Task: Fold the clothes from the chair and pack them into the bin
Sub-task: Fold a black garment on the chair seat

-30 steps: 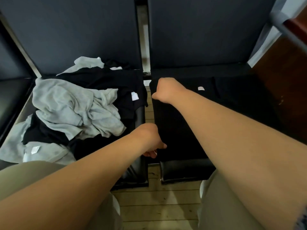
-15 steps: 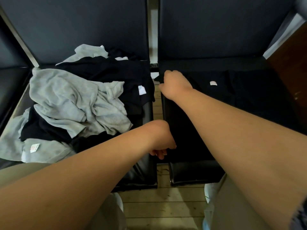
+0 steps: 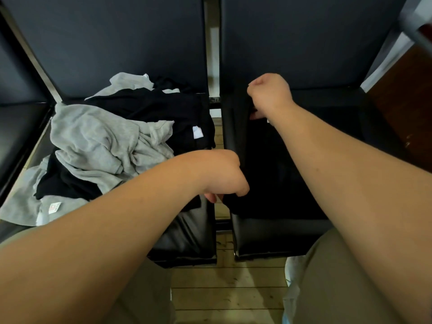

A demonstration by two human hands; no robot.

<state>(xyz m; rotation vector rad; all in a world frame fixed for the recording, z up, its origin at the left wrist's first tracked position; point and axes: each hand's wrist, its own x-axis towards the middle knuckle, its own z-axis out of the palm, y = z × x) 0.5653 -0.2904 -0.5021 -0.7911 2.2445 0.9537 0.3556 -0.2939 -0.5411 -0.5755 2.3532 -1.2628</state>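
Where the unfolded clothes lie: on the left chair (image 3: pixel 187 239), a loose pile (image 3: pixel 100 146) of grey and black pieces, with a white tag (image 3: pixel 197 132) near its right edge.
Left hand (image 3: pixel 222 176): fingers curled round the near left edge of the black garment (image 3: pixel 275 178), by the front of the gap between the seats.
Black garment: spread over the seat of the right chair (image 3: pixel 275 237), its left edge held up between the two hands.
Right hand (image 3: pixel 271 94): closed in a pinch on the far left edge of the same garment, lifted clear of the seat in front of the backrest.
Change: half a second ago the right hand sat low at the seat's back corner. Now it is raised and the edge has come up with it, while the left hand has kept its hold.
Meaning: the fold looks to be starting, left side over to the right. Packing is far off, with the pile untouched.
In the way: the gap runs just beside the held edge, so cloth could slip into it. Black on black hides the garment's outline.
Bin: not in view.
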